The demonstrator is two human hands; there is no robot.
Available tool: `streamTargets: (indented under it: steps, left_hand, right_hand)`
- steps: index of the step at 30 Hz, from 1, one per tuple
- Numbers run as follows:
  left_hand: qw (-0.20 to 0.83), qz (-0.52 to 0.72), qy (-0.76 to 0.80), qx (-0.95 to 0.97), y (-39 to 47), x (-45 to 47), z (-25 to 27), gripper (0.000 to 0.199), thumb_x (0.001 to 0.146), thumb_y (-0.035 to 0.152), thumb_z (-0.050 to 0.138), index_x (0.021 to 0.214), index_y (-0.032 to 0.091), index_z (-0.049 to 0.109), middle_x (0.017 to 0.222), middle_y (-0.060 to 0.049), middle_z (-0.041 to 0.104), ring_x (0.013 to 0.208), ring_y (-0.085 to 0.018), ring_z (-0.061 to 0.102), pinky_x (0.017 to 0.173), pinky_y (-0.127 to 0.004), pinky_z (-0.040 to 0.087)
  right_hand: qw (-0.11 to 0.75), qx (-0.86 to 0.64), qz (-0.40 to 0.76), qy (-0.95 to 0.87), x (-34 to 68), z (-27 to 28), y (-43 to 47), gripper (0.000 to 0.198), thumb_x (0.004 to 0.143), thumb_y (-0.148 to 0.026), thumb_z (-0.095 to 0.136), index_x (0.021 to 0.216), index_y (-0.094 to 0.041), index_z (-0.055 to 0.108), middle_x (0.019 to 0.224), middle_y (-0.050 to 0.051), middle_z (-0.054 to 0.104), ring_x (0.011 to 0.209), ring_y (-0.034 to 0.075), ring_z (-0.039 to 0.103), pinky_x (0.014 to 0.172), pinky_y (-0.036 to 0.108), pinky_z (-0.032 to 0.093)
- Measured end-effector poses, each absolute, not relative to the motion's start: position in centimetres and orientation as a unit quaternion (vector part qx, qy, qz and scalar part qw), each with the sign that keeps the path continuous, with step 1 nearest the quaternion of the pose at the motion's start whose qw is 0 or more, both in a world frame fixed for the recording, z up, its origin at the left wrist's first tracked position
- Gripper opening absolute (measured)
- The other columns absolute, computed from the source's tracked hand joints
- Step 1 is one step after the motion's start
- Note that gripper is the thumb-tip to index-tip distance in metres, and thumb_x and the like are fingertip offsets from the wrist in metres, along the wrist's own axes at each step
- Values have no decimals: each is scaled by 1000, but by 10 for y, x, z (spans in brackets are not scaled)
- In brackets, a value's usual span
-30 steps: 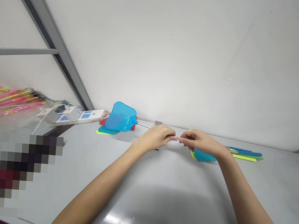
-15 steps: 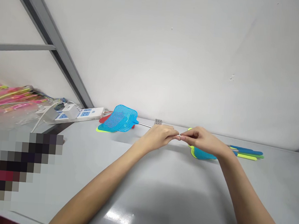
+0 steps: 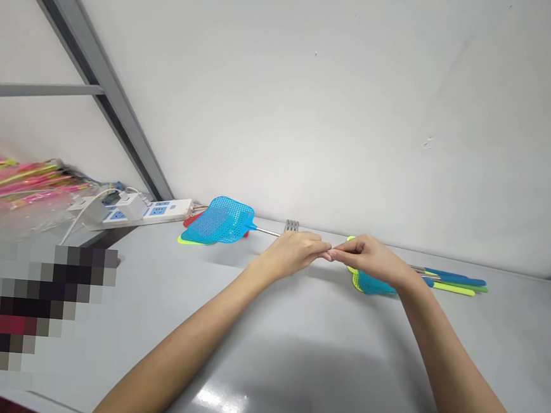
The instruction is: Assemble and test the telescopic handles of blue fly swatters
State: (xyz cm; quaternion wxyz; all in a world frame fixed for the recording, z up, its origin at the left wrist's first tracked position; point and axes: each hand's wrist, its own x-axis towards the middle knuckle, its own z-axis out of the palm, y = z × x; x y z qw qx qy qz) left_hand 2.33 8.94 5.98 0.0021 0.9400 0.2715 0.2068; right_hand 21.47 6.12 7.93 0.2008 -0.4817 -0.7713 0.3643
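Observation:
A blue fly swatter (image 3: 230, 221) with a thin metal rod is held above the table. My left hand (image 3: 295, 251) is closed around the rod, hiding most of it. My right hand (image 3: 371, 258) pinches with thumb and forefinger right against the left fingertips, where the rod's end is covered. Behind the left hand, metal tines (image 3: 292, 225) like a fork's stick up. Beneath the right hand lie a blue swatter head (image 3: 375, 284) and a yellow-green one (image 3: 356, 280). Red (image 3: 193, 218) and yellow-green (image 3: 191, 241) pieces show under the held swatter.
Blue, green and yellow handles (image 3: 455, 281) lie at the right on the grey table (image 3: 294, 335). A white power strip (image 3: 165, 210) with plugs and cables is at the left, beside plastic-wrapped colourful sticks (image 3: 29, 181). A wall stands behind; a blurred-out patch covers the lower left.
The bit of rod that showed between my fingertips is now covered, as the two hands' fingertips meet. The swatter and everything else have barely shifted.

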Motion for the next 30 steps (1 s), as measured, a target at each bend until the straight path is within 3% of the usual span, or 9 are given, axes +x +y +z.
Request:
streamTargets:
  steps: [8,14,20,30]
  left_hand:
    - [7,209,266,941,90,23,58,21,87,21,42,91,25,62,75,2,60,67,-9,55,49,-19,27]
    - [-3,193,274,942,91,22,58,23,88,21,39,93,25,61,74,2,59,66,-9,55,51,-19,29]
    - [-23,190,267,944,91,21,62,24,89,31,39,88,22,61,66,2,56,61,-10,51,51,-19,29]
    - [-25,211,262,942,90,20,70,29,89,37,36,88,21,61,63,1,53,59,-11,49,52,-20,29]
  right_hand:
    - [192,-502,355,-765,216,78,62,40,75,-47,49,50,-16,49,56,-4,17,50,9,14,46,25,11]
    - [180,-511,375,-752,216,78,63,40,74,-52,47,65,-16,61,51,-5,25,47,8,21,44,23,16]
    - [149,-496,404,-754,218,86,61,42,76,-54,44,71,-15,59,57,-2,43,48,9,34,44,21,28]
    - [136,-508,398,-752,225,97,54,35,78,-48,45,76,-18,60,61,-1,47,50,9,38,46,21,31]
